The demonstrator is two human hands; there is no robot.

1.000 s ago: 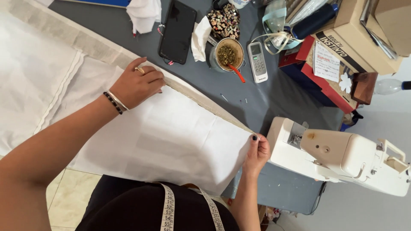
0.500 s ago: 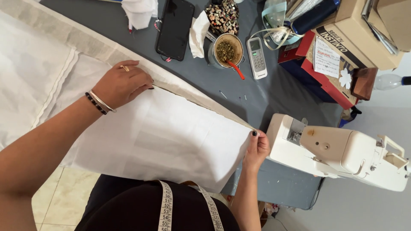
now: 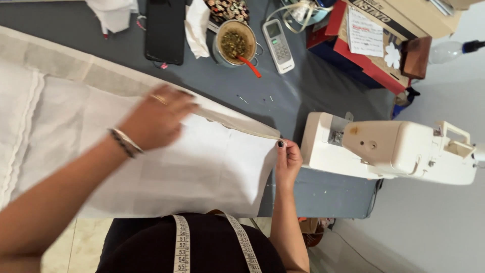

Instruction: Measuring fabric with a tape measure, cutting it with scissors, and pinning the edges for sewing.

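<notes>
The grey worktop (image 3: 323,96) carries a large sheet of white woven fabric (image 3: 202,172), spread flat across its left half and overhanging the near edge. A white plastic sewing machine (image 3: 394,149) stands just beside the fabric's right corner. The left hand (image 3: 154,121), blurred, rests on the folded far edge of the fabric; whether its grip is open or closed cannot be determined. The right hand (image 3: 288,162) pinches the fabric's right corner, grip narrow. 1 red-handled metal cup (image 3: 235,43) stands well apart.
</notes>
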